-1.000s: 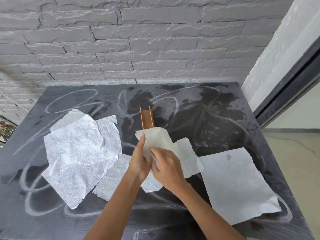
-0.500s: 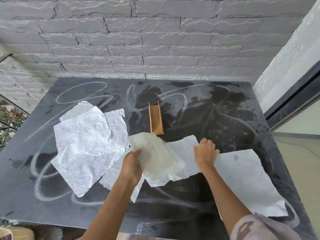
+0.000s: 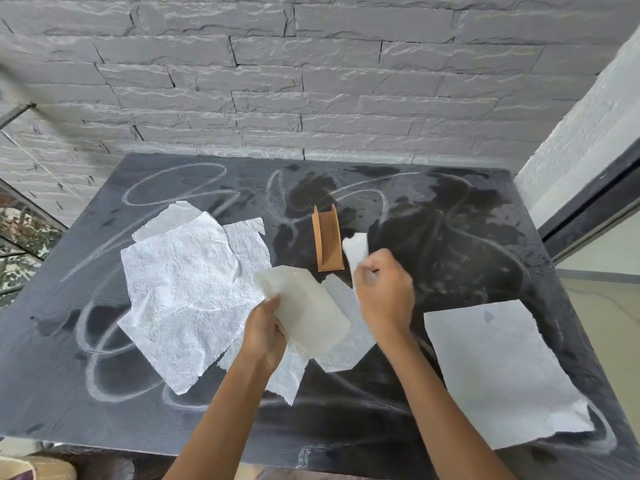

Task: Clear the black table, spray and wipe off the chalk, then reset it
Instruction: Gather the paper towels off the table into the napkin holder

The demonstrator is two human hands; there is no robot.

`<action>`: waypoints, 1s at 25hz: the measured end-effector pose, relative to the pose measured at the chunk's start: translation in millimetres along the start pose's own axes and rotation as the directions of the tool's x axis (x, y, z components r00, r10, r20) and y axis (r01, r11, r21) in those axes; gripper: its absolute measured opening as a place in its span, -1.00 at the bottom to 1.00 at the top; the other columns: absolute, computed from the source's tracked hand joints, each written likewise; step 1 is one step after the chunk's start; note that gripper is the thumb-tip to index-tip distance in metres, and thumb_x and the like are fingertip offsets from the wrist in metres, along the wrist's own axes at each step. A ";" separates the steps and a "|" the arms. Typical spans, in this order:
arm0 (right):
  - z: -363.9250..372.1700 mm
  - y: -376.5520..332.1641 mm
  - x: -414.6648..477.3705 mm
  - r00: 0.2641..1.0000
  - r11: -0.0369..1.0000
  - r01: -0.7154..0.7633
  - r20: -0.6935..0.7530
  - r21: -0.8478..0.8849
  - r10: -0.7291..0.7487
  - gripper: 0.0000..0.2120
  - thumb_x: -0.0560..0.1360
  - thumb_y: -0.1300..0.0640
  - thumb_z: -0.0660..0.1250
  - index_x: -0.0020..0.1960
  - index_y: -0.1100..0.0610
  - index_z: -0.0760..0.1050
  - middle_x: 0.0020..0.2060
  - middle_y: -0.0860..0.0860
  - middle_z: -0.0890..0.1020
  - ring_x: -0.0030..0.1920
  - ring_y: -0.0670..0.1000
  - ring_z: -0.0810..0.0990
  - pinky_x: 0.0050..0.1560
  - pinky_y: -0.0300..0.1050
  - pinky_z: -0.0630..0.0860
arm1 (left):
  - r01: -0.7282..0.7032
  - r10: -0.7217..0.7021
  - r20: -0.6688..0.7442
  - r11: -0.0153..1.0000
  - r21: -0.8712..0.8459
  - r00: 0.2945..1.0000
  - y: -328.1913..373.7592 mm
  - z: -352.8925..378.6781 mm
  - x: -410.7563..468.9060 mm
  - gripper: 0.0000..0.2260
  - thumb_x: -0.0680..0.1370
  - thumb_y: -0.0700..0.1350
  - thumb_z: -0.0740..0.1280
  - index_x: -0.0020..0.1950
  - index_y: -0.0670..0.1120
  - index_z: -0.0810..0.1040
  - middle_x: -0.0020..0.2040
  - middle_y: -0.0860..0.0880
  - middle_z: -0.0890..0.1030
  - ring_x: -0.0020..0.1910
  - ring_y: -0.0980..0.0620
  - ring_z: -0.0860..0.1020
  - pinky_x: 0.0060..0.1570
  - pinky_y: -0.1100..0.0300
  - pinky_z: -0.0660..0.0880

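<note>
The black table (image 3: 467, 244) is wet in patches and streaked with chalk loops. My left hand (image 3: 265, 332) grips a folded, damp-looking paper napkin (image 3: 306, 311) above the table's middle. My right hand (image 3: 384, 296) pinches the edge of a thin paper sheet (image 3: 356, 249) and lifts it off the surface. A brown wooden napkin holder (image 3: 327, 239) stands just behind both hands. A pile of crumpled white paper towels (image 3: 187, 285) lies to the left, and one flat sheet (image 3: 498, 372) lies at the right front.
A grey stone-brick wall (image 3: 311, 81) runs behind the table. A white wall and dark door frame (image 3: 588, 202) stand to the right. At the left there is a railing with greenery (image 3: 20, 251). The table's front edge (image 3: 138, 448) is close to me.
My right hand let go of the folded napkin, reached out to the right over the table, then came back and picked up a thin sheet. My left hand kept the folded napkin.
</note>
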State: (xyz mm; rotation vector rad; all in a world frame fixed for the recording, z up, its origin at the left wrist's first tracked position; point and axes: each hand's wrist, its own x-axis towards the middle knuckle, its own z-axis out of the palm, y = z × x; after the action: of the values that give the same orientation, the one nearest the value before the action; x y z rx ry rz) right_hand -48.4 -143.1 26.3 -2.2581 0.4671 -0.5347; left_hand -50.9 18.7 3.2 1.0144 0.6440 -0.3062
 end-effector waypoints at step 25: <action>64.9 69.1 -48.8 0.952 0.899 -0.305 -0.067 -0.313 0.300 -0.88 0.51 0.18 0.30 -0.06 0.22 0.58 -0.08 0.13 0.61 -0.02 0.08 0.52 -0.09 -0.11 0.45 | 0.119 -0.132 0.078 0.981 0.153 0.988 57.6 -84.3 7.4 -0.85 0.60 -0.21 0.16 0.05 -0.19 0.52 -0.05 -0.06 0.59 -0.07 0.04 0.54 -0.05 0.19 0.45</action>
State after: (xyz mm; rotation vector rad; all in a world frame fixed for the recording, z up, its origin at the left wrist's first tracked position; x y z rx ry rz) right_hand -68.1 -126.0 -77.2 -2.4208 0.9561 -0.3343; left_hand -45.1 120.8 7.4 1.0979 0.6134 -0.5128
